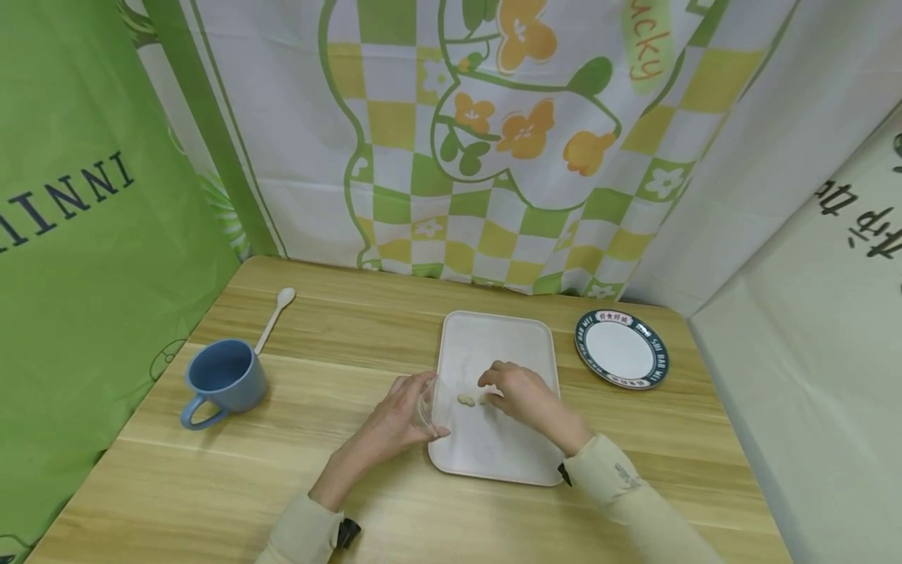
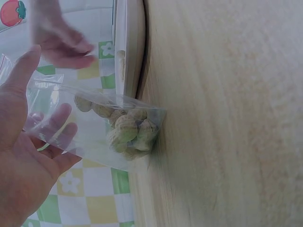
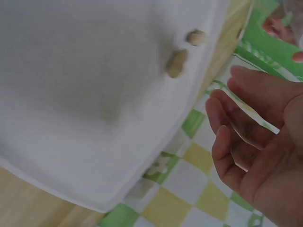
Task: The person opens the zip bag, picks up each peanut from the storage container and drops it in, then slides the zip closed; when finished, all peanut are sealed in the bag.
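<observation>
My left hand (image 1: 396,417) grips a clear plastic bag (image 2: 87,135) at the left edge of the white tray (image 1: 496,337). Several unshelled peanuts (image 2: 127,128) sit in the lower end of the bag, seen in the left wrist view. Two more peanuts lie close together on the tray, one peanut (image 1: 466,400) nearer the bag and the other peanut (image 1: 483,399) by my right fingertips. Over the tray hovers my right hand (image 1: 521,395), fingers loosely bent. In the right wrist view, nothing lies between its thumb and fingers.
To the left stands a blue mug (image 1: 227,377), with a white spoon (image 1: 273,321) behind it. A plate (image 1: 620,350) with a dark green rim is right of the tray. Patterned curtain (image 1: 451,219) hangs along the table's back edge.
</observation>
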The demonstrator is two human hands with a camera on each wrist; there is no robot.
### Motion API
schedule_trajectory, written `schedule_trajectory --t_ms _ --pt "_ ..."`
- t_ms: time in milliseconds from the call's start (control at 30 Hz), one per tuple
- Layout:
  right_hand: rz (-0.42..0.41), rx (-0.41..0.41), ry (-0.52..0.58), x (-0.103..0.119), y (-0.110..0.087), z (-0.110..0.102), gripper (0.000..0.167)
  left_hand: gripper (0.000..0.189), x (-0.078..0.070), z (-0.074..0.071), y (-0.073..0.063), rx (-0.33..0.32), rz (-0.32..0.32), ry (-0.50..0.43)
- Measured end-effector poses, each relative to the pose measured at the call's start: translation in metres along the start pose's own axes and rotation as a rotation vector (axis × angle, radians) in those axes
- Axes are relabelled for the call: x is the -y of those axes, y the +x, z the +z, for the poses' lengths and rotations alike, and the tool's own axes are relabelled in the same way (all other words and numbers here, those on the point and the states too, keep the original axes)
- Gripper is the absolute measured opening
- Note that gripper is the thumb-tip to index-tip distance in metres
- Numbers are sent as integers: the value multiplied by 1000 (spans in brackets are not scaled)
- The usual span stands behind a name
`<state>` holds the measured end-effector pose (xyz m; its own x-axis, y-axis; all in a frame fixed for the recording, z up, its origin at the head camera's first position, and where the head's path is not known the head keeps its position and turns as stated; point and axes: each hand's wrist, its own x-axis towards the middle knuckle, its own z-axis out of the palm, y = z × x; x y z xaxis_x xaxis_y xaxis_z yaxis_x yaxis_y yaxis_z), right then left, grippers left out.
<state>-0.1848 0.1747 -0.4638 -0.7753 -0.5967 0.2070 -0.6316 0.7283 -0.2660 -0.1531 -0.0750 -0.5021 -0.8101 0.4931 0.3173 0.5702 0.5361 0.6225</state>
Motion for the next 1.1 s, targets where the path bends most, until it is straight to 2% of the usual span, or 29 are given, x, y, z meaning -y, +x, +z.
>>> schedule_trajectory --t_ms 67,133,433,533,733,1100 --pt "23 77 0 -4 -2 7 20 83 0 1 0 -1 -3 1" --pt "25 101 -2 -7 -3 14 21 83 0 1 -1 -4 -3 2" --pt "6 69 -27 -11 -2 24 16 83 0 0 -1 1 -8 7" --pt "40 73 -49 -12 0 27 12 83 0 0 -1 9 -11 3" --pt "167 105 -64 -12 0 32 10 83 0 -1 0 14 -14 4" --pt "215 90 -65 -12 -2 34 14 84 -1 -1 -1 12 -30 -2"
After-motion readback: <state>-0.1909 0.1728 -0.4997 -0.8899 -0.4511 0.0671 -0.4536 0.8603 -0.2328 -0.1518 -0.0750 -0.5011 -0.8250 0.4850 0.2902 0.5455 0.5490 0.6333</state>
